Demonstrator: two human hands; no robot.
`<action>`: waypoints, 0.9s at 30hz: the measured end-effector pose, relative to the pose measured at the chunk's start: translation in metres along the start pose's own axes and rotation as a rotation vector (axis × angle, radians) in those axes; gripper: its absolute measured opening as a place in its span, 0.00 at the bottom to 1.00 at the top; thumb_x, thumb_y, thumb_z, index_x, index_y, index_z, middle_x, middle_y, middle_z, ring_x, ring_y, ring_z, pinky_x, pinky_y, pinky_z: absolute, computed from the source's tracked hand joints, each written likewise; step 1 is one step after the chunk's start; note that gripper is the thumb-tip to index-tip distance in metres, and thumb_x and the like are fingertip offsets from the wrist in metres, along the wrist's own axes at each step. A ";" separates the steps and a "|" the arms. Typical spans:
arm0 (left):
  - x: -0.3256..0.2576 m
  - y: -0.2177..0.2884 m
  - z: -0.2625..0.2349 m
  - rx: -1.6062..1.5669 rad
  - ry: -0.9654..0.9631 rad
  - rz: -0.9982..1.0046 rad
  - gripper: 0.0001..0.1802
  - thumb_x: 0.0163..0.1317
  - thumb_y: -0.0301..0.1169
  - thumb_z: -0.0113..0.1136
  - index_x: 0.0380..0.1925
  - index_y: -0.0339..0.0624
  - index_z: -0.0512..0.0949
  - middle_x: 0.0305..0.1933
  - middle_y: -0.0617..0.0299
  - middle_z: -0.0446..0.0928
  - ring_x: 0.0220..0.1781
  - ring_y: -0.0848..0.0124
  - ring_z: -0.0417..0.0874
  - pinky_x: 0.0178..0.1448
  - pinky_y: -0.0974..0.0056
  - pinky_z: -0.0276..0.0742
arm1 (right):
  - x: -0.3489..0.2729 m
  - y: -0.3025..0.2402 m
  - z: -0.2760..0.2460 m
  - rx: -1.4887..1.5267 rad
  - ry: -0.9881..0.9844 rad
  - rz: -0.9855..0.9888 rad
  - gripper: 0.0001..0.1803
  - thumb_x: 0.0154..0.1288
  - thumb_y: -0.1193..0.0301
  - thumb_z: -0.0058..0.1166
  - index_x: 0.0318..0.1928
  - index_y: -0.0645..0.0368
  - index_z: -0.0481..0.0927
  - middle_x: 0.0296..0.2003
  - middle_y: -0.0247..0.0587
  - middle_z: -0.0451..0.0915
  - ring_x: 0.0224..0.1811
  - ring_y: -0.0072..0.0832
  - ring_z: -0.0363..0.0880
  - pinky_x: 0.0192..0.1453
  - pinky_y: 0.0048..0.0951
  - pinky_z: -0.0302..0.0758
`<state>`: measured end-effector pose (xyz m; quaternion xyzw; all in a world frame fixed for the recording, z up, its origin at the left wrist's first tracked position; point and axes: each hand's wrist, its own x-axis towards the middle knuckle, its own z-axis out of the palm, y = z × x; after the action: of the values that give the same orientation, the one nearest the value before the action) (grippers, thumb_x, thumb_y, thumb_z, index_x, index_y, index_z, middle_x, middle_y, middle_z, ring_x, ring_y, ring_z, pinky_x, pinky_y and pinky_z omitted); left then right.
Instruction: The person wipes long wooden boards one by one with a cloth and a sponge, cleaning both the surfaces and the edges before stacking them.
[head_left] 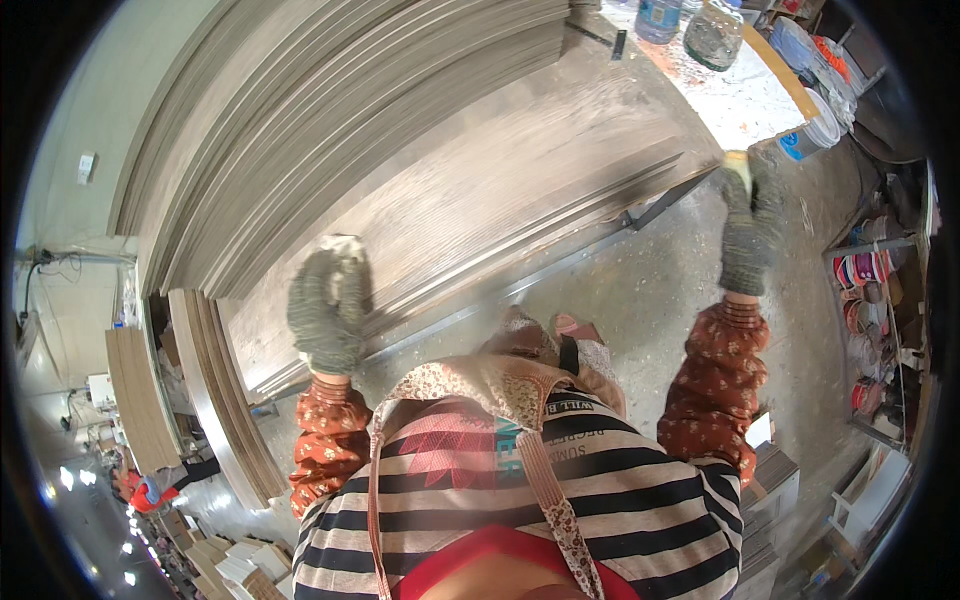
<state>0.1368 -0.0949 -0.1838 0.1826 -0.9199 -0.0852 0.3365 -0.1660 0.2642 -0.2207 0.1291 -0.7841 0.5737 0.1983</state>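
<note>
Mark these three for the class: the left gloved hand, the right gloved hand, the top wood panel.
left hand [328,305], head view, back of the glove
right hand [750,225], head view, back of the glove
top wood panel [520,190], head view, its grained face

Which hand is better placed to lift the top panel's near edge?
Left, probably. The left hand already rests on the top panel at its near edge; the right hand is at the far corner.

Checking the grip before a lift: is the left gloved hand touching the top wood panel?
Touching: the head view shows the left hand resting on the top panel near its edge.
</note>
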 end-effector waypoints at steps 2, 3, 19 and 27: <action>0.006 0.031 0.021 0.087 -0.057 0.187 0.22 0.59 0.41 0.63 0.50 0.42 0.74 0.49 0.51 0.78 0.48 0.59 0.81 0.50 0.56 0.79 | 0.002 0.006 0.017 0.254 0.034 0.060 0.22 0.65 0.71 0.56 0.59 0.64 0.71 0.51 0.46 0.77 0.50 0.31 0.76 0.56 0.30 0.74; 0.016 0.058 0.037 0.072 -0.105 0.245 0.23 0.59 0.42 0.63 0.50 0.42 0.74 0.51 0.52 0.76 0.51 0.59 0.79 0.53 0.55 0.78 | 0.004 0.019 0.021 0.286 0.078 0.064 0.23 0.65 0.72 0.56 0.59 0.64 0.70 0.50 0.46 0.77 0.50 0.31 0.76 0.56 0.30 0.73; 0.151 0.225 0.157 -0.184 -0.161 0.461 0.18 0.59 0.46 0.57 0.42 0.46 0.80 0.43 0.54 0.79 0.44 0.55 0.80 0.51 0.53 0.75 | -0.045 0.045 0.008 0.513 0.250 0.135 0.25 0.69 0.74 0.47 0.64 0.63 0.61 0.60 0.48 0.66 0.60 0.37 0.67 0.64 0.39 0.67; 0.052 0.007 0.019 -0.060 -0.064 -0.059 0.19 0.58 0.41 0.62 0.46 0.45 0.77 0.42 0.52 0.79 0.43 0.54 0.79 0.49 0.53 0.75 | 0.007 -0.061 0.062 0.517 -0.084 0.178 0.34 0.62 0.74 0.55 0.66 0.69 0.57 0.60 0.54 0.64 0.60 0.39 0.66 0.61 0.36 0.68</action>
<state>0.0858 -0.1082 -0.1661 0.1967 -0.9214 -0.1283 0.3096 -0.1560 0.1864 -0.1818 0.1296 -0.6273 0.7642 0.0751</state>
